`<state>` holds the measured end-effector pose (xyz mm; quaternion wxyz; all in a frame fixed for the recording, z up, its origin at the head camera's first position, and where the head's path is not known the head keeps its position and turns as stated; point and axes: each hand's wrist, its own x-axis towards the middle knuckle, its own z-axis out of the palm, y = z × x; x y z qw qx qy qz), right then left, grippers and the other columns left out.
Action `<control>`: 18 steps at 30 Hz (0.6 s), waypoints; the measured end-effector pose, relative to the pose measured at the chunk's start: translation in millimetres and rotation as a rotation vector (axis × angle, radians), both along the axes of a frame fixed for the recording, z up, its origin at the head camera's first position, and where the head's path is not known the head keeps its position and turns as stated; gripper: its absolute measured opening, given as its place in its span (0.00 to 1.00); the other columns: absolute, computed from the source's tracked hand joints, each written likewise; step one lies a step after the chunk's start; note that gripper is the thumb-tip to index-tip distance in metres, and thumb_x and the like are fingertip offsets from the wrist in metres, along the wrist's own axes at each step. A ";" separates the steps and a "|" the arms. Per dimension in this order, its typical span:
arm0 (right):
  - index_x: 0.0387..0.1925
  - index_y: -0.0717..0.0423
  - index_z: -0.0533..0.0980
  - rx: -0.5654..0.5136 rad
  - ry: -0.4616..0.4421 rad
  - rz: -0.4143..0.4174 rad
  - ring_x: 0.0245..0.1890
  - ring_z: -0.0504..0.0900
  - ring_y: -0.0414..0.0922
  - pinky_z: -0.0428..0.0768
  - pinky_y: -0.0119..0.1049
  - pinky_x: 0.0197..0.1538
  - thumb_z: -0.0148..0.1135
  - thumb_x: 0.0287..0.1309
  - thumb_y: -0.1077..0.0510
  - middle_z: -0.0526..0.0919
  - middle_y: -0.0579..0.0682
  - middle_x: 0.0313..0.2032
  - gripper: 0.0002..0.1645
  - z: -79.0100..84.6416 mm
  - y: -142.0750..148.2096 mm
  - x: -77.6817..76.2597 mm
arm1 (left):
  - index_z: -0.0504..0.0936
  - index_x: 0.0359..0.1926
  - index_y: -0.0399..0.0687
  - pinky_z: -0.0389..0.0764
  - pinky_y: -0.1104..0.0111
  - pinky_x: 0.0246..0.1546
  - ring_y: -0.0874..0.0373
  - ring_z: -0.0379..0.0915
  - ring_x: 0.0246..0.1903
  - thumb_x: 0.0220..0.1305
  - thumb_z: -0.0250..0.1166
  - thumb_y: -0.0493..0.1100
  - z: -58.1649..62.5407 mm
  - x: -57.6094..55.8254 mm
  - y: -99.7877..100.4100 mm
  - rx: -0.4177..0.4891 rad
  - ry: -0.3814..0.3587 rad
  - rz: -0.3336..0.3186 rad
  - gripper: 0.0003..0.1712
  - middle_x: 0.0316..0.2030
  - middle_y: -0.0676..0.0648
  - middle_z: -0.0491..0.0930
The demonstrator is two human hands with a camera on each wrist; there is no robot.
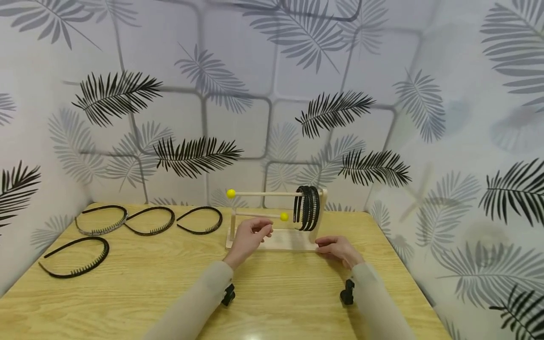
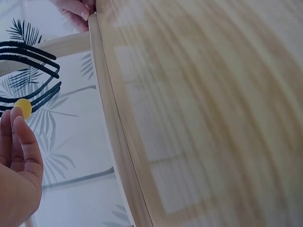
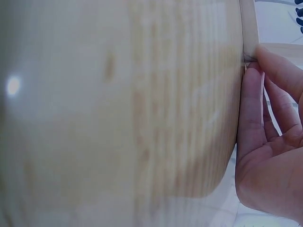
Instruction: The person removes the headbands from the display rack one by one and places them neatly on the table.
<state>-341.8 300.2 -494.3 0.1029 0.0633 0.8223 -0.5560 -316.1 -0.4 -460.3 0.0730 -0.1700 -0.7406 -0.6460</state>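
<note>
A pale wooden headband rack (image 1: pixel 276 240) stands on the table, with two horizontal bars ending in yellow balls. Several black headbands (image 1: pixel 313 208) hang together at the right end of its upper bar. My left hand (image 1: pixel 252 236) is in front of the lower bar, fingers loosely bent and holding nothing. In the left wrist view its fingertips overlap the yellow ball (image 2: pixel 22 109). My right hand (image 1: pixel 337 249) holds the right end of the rack's base, thumb and finger at the corner, as the right wrist view shows. Its other fingers are partly hidden there.
At the left of the wooden table (image 1: pixel 170 283) several more headbands lie apart, among them a black toothed one (image 1: pixel 91 267) nearest me and a patterned one (image 1: pixel 102 230) farther back. A leaf-patterned wall covering (image 1: pixel 238 118) rises behind the table and along its sides.
</note>
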 end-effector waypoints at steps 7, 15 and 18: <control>0.53 0.64 0.81 0.028 0.012 0.004 0.39 0.82 0.35 0.82 0.29 0.43 0.70 0.55 0.64 0.86 0.54 0.48 0.22 -1.0 0.8 0.3 | 0.85 0.50 0.46 0.84 0.53 0.38 0.44 0.81 0.39 0.69 0.62 0.41 0.3 -1.8 12.9 -0.030 0.018 -0.045 0.11 0.40 0.38 0.85; 0.53 0.63 0.80 0.023 0.011 0.006 0.39 0.82 0.34 0.82 0.29 0.44 0.69 0.56 0.64 0.86 0.54 0.49 0.22 -1.3 0.7 -1.1 | 0.84 0.51 0.46 0.82 0.49 0.43 0.55 0.82 0.38 0.69 0.63 0.43 7.0 -1.9 27.5 -0.042 0.029 -0.081 0.13 0.43 0.41 0.86; 0.53 0.64 0.80 0.011 0.009 0.007 0.39 0.82 0.34 0.82 0.29 0.44 0.68 0.57 0.65 0.85 0.54 0.49 0.21 -1.1 1.0 -1.0 | 0.84 0.52 0.46 0.83 0.54 0.45 0.57 0.81 0.40 0.68 0.64 0.45 8.3 -1.7 31.9 -0.054 0.030 -0.086 0.15 0.44 0.44 0.86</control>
